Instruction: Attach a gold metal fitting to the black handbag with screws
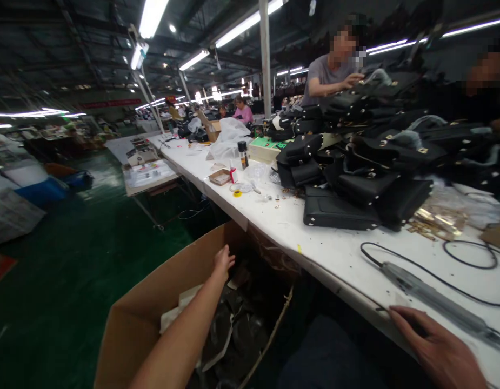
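My left hand [224, 261] reaches over a large open cardboard box [140, 302] beside the table, fingers loosely apart and nothing visible in them. Dark, black-grey pieces [237, 335] and some whitish sheets [179, 309] lie inside the box; my forearm hides part of them. At the front edge of the white table [274, 221], my right hand [438, 346] rests with fingers stretched and the thumb apart, holding nothing. Just beyond it lies a grey corded electric screwdriver [432, 297]. Black bags [339, 208] with metal fittings are heaped farther back on the table.
Gold-coloured metal parts [432, 221] and clear plastic lie at the right. A red-and-white bottle [233, 173], a dark spray can [243, 155], yellow tape [237, 193] and a small cardboard tray [220, 177] stand farther along. A co-worker [334, 75] handles bags across the table.
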Tool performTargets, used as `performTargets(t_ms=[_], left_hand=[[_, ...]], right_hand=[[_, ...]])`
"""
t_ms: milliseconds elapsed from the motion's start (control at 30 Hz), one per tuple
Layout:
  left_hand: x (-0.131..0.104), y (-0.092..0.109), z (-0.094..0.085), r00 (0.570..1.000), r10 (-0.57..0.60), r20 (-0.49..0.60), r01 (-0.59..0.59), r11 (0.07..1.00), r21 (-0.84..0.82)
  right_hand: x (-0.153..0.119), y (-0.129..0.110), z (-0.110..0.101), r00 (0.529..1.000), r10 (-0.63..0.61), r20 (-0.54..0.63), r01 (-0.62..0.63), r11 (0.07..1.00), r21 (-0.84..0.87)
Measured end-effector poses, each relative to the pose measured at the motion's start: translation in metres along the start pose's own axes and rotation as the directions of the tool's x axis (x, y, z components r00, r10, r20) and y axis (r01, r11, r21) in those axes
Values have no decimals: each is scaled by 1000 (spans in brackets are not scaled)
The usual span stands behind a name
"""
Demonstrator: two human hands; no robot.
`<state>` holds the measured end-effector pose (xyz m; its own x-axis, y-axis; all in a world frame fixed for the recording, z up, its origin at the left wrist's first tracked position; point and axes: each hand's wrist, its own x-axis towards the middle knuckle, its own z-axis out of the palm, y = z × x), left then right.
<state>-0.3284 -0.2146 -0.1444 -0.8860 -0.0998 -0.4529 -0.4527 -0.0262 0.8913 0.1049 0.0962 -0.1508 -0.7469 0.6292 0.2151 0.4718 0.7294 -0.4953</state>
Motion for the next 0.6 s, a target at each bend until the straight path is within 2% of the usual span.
performTargets(t_ms=[100,167,200,267,300,400,500,600], left_hand=[[-32,-63,-13,995,-66,71,54,985,167],[-47,-84,-11,990,-48,136,15,972,235],[-52,-86,-5,984,-18,176,-28,967,252],[-59,-77,16,952,106,287,-185,947,263],[-63,-67,31,918,185,352,-283,925,253],[-80,-24,88,770,395,501,-541,820,186],[-108,17,150,667,498,554,-654,748,115],[-135,41,206,616,509,601,-652,757,28]], right_hand=[[4,-18,-1,978,207,-23,-204,976,78],[7,-26,0,966,256,-47,-249,961,121],[8,-29,1,964,260,-60,-250,958,140],[9,-33,3,964,255,-81,-238,955,175],[9,-35,3,964,249,-95,-228,955,191],[10,-39,4,963,220,-153,-180,954,238],[10,-42,4,963,192,-190,-133,949,285],[10,-42,3,966,181,-186,-111,935,336]])
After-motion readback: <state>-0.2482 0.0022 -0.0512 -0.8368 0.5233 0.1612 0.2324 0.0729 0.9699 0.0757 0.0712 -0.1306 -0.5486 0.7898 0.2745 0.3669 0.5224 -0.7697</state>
